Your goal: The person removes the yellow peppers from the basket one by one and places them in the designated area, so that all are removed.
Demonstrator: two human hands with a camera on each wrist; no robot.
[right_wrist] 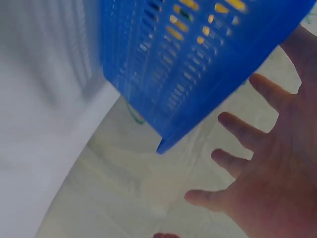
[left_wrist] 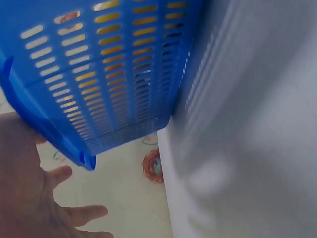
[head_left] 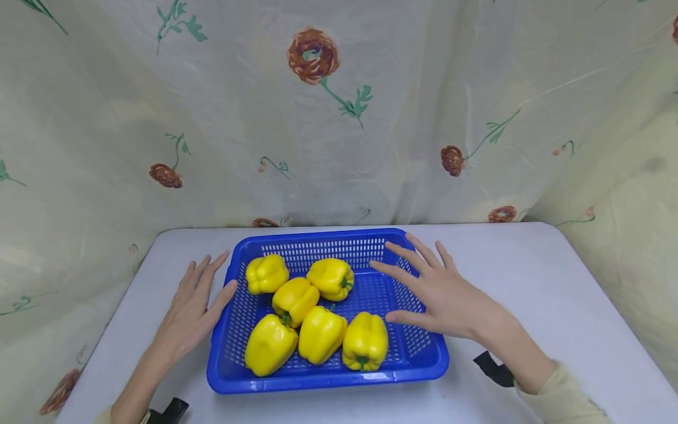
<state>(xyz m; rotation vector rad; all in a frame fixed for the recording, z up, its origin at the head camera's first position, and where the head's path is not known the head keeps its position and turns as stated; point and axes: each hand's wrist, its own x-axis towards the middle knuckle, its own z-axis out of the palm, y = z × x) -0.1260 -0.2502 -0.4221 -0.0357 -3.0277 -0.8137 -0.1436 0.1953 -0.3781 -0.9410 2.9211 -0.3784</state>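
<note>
Blue slotted basket (head_left: 328, 385) is sitting on a white table (head_left: 508, 271) and is holding six yellow bell peppers. Back-left pepper (head_left: 267, 274) is lying near the basket's far left corner; back-middle pepper (head_left: 329, 278) is resting right of it, stem showing; centre pepper (head_left: 295, 299) is lying between those and the front row. In that row, front-left pepper (head_left: 271, 344), front-middle pepper (head_left: 322, 334) and front-right pepper (head_left: 365, 340) are lining the basket's near side. Left hand (head_left: 193, 309) is hovering at the basket's left side, fingers loose and extended, grasping nothing, thumb overlapping the rim; cannot tell if it is touching. Right hand (head_left: 445, 294) is spreading its fingers over the basket's right side, released, blocking part of that rim and wall. In both wrist views the basket wall is hiding most of the peppers, yellow showing through the slots. Black straps (head_left: 494, 370) are hanging near both wrists, on either side of the basket. Pale sleeve (head_left: 561, 397) is covering the right forearm, near-right of the basket. Flower-printed cloth (head_left: 397, 147) is hanging behind the basket and along both sides.
</note>
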